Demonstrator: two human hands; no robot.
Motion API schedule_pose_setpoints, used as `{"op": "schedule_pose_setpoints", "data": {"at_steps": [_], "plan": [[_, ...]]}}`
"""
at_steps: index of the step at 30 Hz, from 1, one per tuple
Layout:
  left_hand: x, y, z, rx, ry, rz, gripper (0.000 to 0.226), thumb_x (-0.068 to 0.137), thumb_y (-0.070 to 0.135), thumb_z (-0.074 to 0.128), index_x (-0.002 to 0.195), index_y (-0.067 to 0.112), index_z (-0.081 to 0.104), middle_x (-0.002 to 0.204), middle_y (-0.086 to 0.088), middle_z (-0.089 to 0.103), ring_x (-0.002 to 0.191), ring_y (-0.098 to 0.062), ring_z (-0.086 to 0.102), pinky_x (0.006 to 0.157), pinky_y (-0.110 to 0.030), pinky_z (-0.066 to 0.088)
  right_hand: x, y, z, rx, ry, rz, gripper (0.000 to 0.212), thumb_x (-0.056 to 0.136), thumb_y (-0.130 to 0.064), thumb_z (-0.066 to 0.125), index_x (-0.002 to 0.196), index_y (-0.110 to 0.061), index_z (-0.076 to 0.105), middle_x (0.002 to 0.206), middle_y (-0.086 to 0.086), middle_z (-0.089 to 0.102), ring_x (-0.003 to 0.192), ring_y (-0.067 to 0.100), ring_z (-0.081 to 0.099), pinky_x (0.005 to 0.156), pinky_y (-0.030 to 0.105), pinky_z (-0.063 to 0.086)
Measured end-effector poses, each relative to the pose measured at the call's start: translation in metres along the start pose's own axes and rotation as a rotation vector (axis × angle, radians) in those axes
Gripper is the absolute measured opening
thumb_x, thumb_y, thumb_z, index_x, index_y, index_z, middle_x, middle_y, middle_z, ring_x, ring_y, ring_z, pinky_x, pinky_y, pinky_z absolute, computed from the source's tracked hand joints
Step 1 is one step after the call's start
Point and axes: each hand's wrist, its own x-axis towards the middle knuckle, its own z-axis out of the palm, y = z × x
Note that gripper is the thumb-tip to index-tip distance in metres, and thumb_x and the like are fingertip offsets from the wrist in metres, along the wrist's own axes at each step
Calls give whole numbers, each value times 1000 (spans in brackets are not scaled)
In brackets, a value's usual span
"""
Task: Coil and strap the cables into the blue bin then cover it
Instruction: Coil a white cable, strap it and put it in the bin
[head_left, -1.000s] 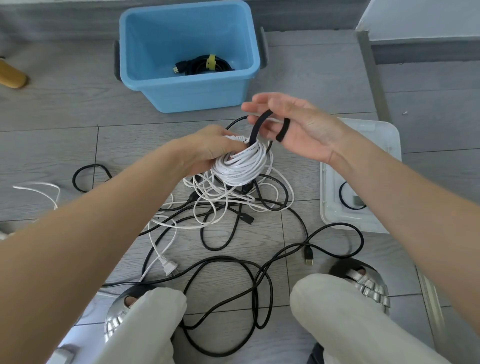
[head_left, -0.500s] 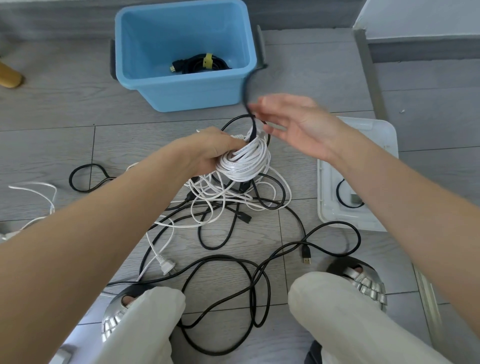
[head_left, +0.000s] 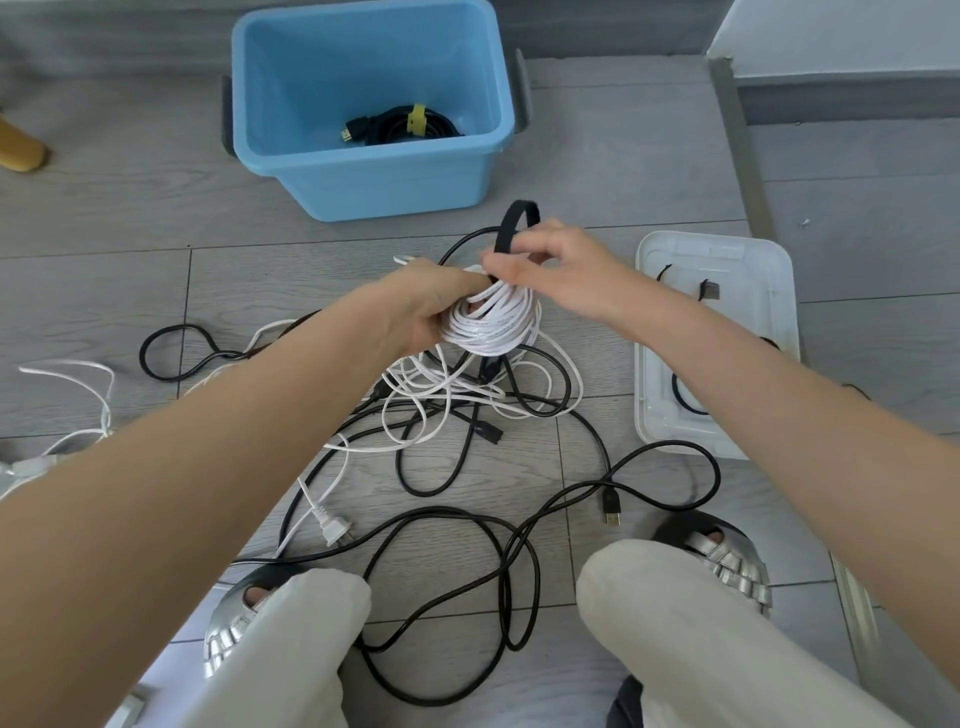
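The left hand (head_left: 415, 306) grips the white coil (head_left: 496, 325) above the floor's middle, fingers curled round the bundle so the loops cannot spring apart. The right hand (head_left: 550, 265) pinches a black strap (head_left: 511, 226) at the coil's top, its free end arching upward, probably to feed it round the bundle (strapping looks not yet done). The blue bin (head_left: 363, 176) stands open toward the far edge of the floor, one strapped black coil (head_left: 400, 127) inside. Its white lid (head_left: 727, 260) lies at the right, within reach. Loose cables (head_left: 467, 525) sprawl between the knees.
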Motion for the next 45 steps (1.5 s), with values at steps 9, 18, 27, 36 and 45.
{"op": "schedule_pose_setpoints", "data": {"at_steps": [9, 18, 27, 36, 45], "plan": [[-15, 6, -3, 315, -73, 182, 24, 82, 0, 64, 104, 8, 59, 73, -5, 63, 60, -13, 59, 57, -21, 50, 3, 0, -9, -10, 42, -66, 34, 88, -24, 64, 94, 9, 67, 78, 23, 65, 67, 33, 55, 65, 26, 47], [-10, 1, -6, 794, 223, 544, 33, 80, 27, 72, 106, 18, 53, 90, 2, 58, 69, -8, 56, 57, -18, 44, 3, -2, -8, 210, 95, 42, 24, 83, -13, 69, 104, -1, 70, 114, 25, 63, 92, 18, 60, 91, 31, 46], [-13, 2, -3, 510, 98, 477, 26, 75, 9, 76, 96, 17, 61, 88, 0, 64, 76, -15, 62, 75, -29, 52, 5, 2, -3, 577, 101, 238, 24, 84, -8, 66, 104, 4, 64, 93, 11, 66, 80, 17, 61, 76, 24, 52], [-17, 1, -6, 217, -68, 337, 22, 81, 11, 70, 102, 9, 64, 95, -13, 72, 88, -24, 70, 87, -38, 55, 4, 6, -2, 681, 121, 243, 5, 84, -8, 65, 85, -4, 63, 75, 4, 66, 67, 13, 61, 71, 23, 52], [-18, 4, -7, 451, -80, 443, 23, 80, 10, 72, 101, 14, 65, 77, 2, 63, 62, -5, 57, 63, -16, 48, 7, 6, -3, 718, 225, 336, 6, 81, -2, 68, 84, -3, 64, 78, 9, 67, 64, 13, 63, 63, 23, 54]]}}
